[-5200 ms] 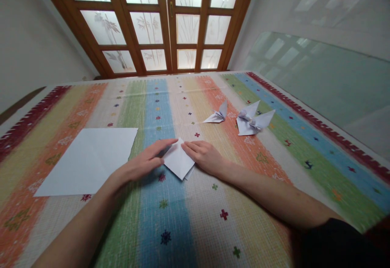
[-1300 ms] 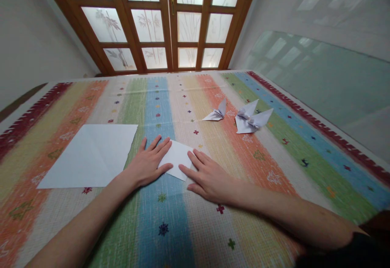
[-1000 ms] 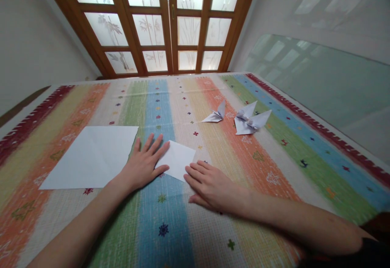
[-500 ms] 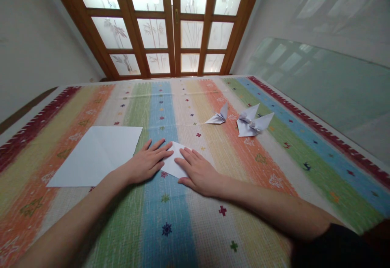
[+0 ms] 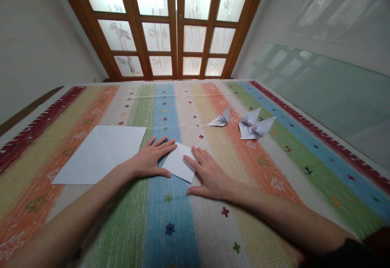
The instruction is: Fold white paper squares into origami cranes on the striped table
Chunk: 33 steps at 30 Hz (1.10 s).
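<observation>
A small folded white paper (image 5: 178, 165) lies on the striped cloth in front of me. My left hand (image 5: 150, 159) lies flat with fingers spread, its fingertips at the paper's upper left edge. My right hand (image 5: 209, 173) is also flat and open, its fingers pressing on the paper's right edge. Neither hand grips anything.
A large flat white sheet (image 5: 102, 152) lies to the left. Two finished paper cranes, one small (image 5: 219, 119) and one larger (image 5: 254, 124), sit at the back right. The multicoloured striped tablecloth (image 5: 170, 219) covers the table. A wooden glazed door (image 5: 176, 24) stands beyond; a glass pane (image 5: 329, 89) is on the right.
My right hand slid back off the folded paper towards its right edge, then onto it and back again. My left hand shifted slightly left, baring more of the paper.
</observation>
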Motion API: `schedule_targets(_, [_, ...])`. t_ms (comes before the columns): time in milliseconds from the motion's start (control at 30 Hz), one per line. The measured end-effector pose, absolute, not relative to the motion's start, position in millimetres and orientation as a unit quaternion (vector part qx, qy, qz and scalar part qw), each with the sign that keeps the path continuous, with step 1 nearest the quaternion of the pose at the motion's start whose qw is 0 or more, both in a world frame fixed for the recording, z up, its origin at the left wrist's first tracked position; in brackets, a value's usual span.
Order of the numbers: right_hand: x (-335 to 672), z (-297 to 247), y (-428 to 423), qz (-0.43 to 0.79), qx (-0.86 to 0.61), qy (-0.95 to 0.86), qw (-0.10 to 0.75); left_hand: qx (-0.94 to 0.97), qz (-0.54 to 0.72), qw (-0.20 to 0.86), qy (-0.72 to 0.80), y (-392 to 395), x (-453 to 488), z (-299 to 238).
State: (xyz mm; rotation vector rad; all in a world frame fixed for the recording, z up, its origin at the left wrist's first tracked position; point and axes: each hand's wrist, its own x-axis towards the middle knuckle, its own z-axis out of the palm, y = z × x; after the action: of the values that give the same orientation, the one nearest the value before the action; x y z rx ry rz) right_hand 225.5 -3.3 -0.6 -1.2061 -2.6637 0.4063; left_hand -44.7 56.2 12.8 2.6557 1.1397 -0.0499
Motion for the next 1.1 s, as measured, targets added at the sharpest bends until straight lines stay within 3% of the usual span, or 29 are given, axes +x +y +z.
schedule_targets(533, [231.2,13.4,36.7,0.263,-0.367,-0.843,0.292,0.884,0.114,0.161,0.424,45.8,-29.7,5.2])
schedule_targets(667, [224.6,11.6,45.9,0.206,-0.391,-0.820,0.364,0.875,0.166,0.098,0.444,43.8,-18.4,8.5])
schedule_targets(833, [224.0,12.7,35.7,-0.006,-0.359,-0.744,0.564,0.815,0.233,-0.030,0.530,40.1,-4.7,13.8])
schedule_targets(900, [224.2,15.1,27.3,-0.063,-0.273,-0.794,0.540,0.805,0.232,-0.070,0.541,38.0,0.2,15.7])
schedule_targets(967, [223.3,16.4,20.5,-0.093,-0.205,-0.860,0.457,0.803,0.230,-0.102,0.541,35.9,5.0,17.2])
schedule_targets(1100, [220.5,13.6,17.1,-0.107,-0.227,-0.922,0.296,0.808,0.220,-0.148,0.526,31.3,13.1,18.6])
